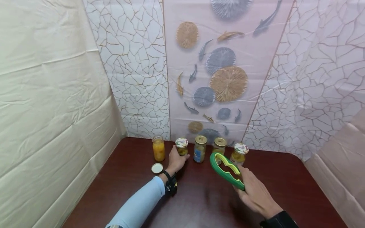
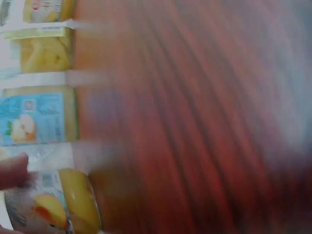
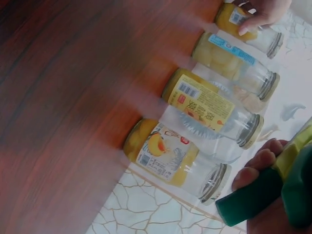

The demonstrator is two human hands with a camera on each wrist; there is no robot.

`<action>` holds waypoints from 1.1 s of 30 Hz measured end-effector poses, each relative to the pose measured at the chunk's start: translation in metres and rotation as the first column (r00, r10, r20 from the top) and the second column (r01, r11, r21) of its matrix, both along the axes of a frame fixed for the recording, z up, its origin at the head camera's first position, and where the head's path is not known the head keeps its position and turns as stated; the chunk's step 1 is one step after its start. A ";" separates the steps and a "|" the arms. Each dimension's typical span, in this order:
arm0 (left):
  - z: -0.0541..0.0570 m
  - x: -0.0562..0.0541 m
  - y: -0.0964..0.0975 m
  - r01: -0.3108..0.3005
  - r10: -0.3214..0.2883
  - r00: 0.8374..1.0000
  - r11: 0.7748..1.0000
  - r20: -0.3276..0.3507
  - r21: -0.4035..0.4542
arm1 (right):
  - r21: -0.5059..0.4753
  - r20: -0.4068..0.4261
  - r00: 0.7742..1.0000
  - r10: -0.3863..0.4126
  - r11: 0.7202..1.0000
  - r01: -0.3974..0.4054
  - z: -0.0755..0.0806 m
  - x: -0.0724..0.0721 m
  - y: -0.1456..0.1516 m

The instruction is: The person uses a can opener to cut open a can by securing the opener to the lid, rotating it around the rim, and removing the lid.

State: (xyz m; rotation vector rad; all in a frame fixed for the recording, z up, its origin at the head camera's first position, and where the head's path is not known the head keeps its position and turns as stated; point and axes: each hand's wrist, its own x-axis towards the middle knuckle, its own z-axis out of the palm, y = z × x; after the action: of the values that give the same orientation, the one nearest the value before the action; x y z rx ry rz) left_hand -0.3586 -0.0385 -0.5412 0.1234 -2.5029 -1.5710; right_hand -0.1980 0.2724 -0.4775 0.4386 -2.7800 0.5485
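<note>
My left hand (image 1: 175, 161) grips a glass fruit jar (image 1: 181, 143) with a white patterned lid, thumb and fingers about its sides. That jar stands on the table; in the right wrist view its peel-bright yellow contents (image 3: 225, 18) show beside the fingers. A green jar opener (image 1: 213, 162) with a yellow toothed inner edge is held in my right hand (image 1: 255, 190), raised in front of the jars at the right. Left of my left hand stands an uncovered jar of orange fruit (image 1: 158, 151). Its nearest loose lid (image 1: 157, 168) lies underside up on the table.
To the right stand a blue-labelled jar (image 1: 199, 153), a gold-lidded jar (image 1: 219, 142) and another white-lidded jar (image 1: 240, 148), in a row near the back edge. Behind the dark red table (image 1: 196, 202) hangs a patterned cloth (image 1: 142, 79); pale cloth (image 1: 57, 95) covers the left side.
</note>
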 end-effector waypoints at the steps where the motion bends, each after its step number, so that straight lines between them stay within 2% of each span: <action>1: 0.001 0.003 0.000 0.009 -0.009 1.000 1.000 -0.001 -0.001 | -0.009 0.006 1.000 -0.003 1.000 0.003 0.001 0.000 0.000; 3: 0.003 0.009 0.000 0.029 -0.029 1.000 1.000 -0.005 -0.010 | -0.017 0.017 1.000 -0.009 1.000 0.009 0.002 0.000 -0.001; 6: 0.008 0.024 -0.003 0.071 -0.071 0.997 0.997 -0.002 -0.028 | -0.006 0.002 1.000 -0.004 1.000 0.004 0.005 -0.001 -0.003; 12: 0.017 0.070 -0.006 0.177 -0.178 0.984 0.981 -0.011 -0.080 | 0.014 -0.003 1.000 0.005 1.000 -0.005 0.012 -0.002 -0.008; 16: 0.027 0.100 -0.005 0.258 -0.261 0.965 0.961 -0.015 -0.102 | 0.008 0.007 1.000 0.019 1.000 -0.019 0.015 -0.003 -0.011; 20: 0.037 0.121 0.001 0.345 -0.349 0.937 0.931 -0.018 -0.118 | 0.011 -0.006 1.000 0.030 0.999 -0.030 0.017 -0.003 -0.014; 24: 0.043 0.132 0.008 0.408 -0.411 0.911 0.906 -0.007 -0.114 | 0.022 -0.005 0.999 0.033 0.999 -0.033 0.020 -0.002 -0.018; 33: 0.049 0.140 0.022 0.475 -0.476 0.880 0.876 0.010 -0.082 | 0.044 -0.032 0.996 0.083 0.996 -0.082 0.027 0.002 -0.032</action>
State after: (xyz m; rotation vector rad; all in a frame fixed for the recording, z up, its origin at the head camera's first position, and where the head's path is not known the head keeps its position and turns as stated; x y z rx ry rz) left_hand -0.2190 -0.0169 -0.4925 -0.5562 -2.7232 -1.6074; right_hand -0.1960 0.2407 -0.4510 0.5689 -2.7557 0.4959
